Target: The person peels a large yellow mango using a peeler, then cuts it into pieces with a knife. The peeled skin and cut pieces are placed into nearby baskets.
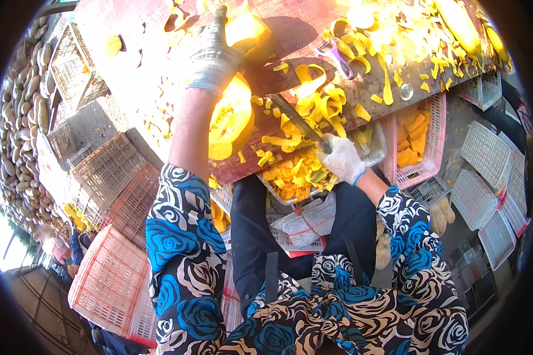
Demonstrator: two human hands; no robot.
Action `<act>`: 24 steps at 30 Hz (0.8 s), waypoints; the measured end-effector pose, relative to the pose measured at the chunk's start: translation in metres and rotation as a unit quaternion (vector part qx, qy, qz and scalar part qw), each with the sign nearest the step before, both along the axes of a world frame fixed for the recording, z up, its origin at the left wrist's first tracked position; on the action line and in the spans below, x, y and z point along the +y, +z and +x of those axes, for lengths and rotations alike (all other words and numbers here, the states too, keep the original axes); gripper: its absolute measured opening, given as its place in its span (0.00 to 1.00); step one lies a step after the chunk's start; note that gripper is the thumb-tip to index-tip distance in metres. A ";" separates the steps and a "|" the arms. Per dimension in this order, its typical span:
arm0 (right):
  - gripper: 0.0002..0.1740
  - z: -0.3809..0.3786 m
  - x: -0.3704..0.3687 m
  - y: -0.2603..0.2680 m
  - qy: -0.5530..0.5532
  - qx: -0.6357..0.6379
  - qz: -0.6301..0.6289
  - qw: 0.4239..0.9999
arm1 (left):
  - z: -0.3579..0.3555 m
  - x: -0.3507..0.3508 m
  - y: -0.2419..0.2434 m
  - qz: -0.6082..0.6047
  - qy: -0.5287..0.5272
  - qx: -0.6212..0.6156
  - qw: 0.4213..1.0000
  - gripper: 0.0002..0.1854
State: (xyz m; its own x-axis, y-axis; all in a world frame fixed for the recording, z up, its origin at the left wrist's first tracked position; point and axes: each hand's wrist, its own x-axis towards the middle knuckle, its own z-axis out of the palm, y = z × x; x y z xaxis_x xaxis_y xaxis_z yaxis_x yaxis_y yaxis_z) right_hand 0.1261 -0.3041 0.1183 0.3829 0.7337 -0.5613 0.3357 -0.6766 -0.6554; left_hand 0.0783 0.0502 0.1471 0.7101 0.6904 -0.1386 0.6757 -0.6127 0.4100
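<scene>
My left hand [211, 60], in a knitted glove, reaches over the table against a peeled pumpkin piece [251, 35]. Glare washes out part of its fingers, so whether they grip that piece is unclear. Below the left wrist stands a cut pumpkin half [232, 117], its seedy hollow showing. In its white glove, my right hand [341, 159] is closed around the handle of a knife [295, 116]. The blade points up and left over curled peels [324, 100] and small pumpkin bits. A purple-handled peeler [337, 58] lies farther up the table.
The red-brown tabletop [288, 33] carries heaps of peel [408, 35]. Beneath its near edge, between my knees, is a crate of scraps [293, 182]. A pink basket [439, 146] holds orange pumpkin chunks. Stacked crates [111, 275] stand at left, near many whole squashes [22, 133].
</scene>
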 end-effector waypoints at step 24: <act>0.15 -0.015 -0.106 -0.032 -0.262 0.173 -0.022 0.949 | 0.047 0.138 -0.209 -0.170 -0.172 -0.041 0.969 0.63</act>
